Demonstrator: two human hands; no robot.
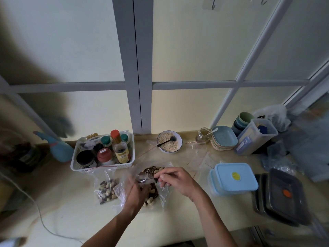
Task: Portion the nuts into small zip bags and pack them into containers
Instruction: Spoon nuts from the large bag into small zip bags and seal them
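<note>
Centre frame: left hand (136, 191) grips the mouth of a small zip bag (122, 190), seemingly to hold it open. Right hand (175, 180) pinches a spoon (151, 177) over the nuts (153, 171). Filled bag (106, 190) lies left; blue containers (235, 178) wait right.
</note>
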